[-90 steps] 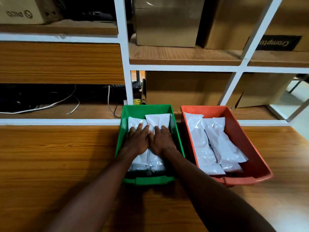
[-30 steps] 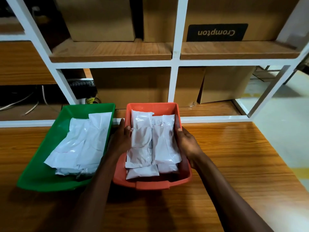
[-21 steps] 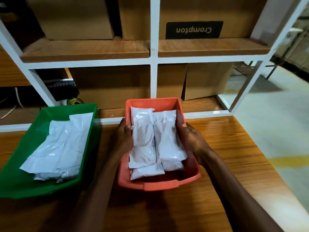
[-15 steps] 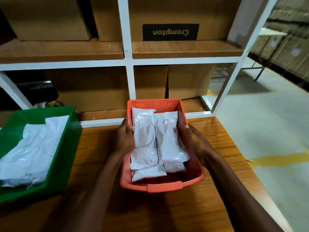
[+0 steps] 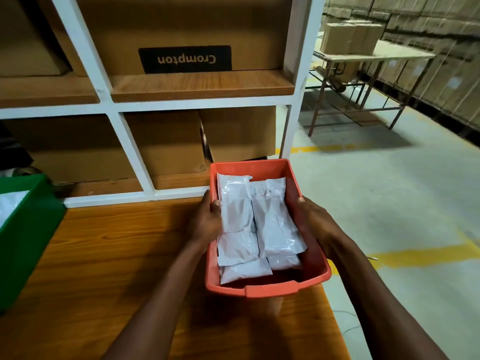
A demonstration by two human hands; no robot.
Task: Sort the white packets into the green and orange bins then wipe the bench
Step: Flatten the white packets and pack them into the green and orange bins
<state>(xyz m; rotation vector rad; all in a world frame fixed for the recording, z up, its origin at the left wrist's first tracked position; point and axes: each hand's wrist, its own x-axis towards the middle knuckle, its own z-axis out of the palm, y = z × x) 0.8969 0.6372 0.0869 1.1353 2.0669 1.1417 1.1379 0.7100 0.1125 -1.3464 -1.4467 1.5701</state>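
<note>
White packets (image 5: 255,227) filling orange bin (image 5: 270,288), more in green bin (image 5: 24,237)

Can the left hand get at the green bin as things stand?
Probably not right away. The left hand is gripping the left wall of the orange bin, with the right hand on the opposite wall. The green bin sits apart across bare bench; nothing blocks the path.

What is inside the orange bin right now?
The orange bin holds white packets stacked in two rows. How many lie underneath, and the bin's floor beneath them, is covered.
</note>
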